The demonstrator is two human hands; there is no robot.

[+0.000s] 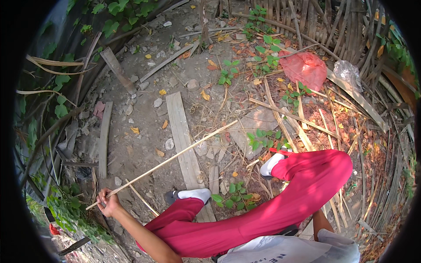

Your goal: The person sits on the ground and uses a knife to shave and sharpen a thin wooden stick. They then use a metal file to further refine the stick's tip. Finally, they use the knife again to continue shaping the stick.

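Observation:
My left hand (108, 204) is closed around a long, thin bamboo strip (175, 156), close to its lower left end. The strip slants up to the right above the ground and passes over a weathered grey board (180, 131). My right forearm (322, 222) runs behind my bent right leg, which hides that hand. Both legs are in red trousers (245, 223), the knees spread wide. Beside my right shoe (270, 165) a narrow red object (280, 151) shows; its kind is not clear.
Split bamboo pieces (298, 129) lie scattered at the right. Further off are a red plastic bag (303, 66) and a clear plastic bag (348, 73) by a stick fence (307, 22). A short post (117, 70) leans at the far left. Green plants, stones and dry leaves dot the dirt.

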